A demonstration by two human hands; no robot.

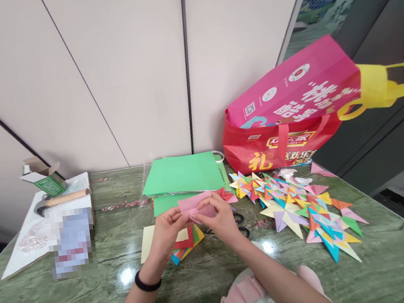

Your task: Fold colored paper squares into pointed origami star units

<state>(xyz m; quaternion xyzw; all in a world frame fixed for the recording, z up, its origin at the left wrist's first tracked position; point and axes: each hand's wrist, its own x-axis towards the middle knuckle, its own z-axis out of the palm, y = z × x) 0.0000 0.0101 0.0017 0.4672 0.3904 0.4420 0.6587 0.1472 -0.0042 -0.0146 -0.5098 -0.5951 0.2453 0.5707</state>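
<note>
A small sheet of pink paper (195, 202) is held up between both hands, above the green table, with a crease or fold across its middle. My left hand (172, 228) pinches its left part, fingers closed. On its right part, my right hand (219, 218) is closed too, thumb and fingers on the paper. Below and between the hands lie coloured paper squares (188, 244), partly covered by my left hand. Black-handled scissors (241, 225) rest behind my right wrist, mostly hidden. Folded multicoloured paper stars (297, 203) are heaped to the right.
Green sheets (182, 173) lie at the back centre. A red bag (253, 150) and a pink bag (290, 86) stand behind the stars. At left, a white board (25, 242) bears a small green box (52, 183) and a wooden-handled tool (68, 197).
</note>
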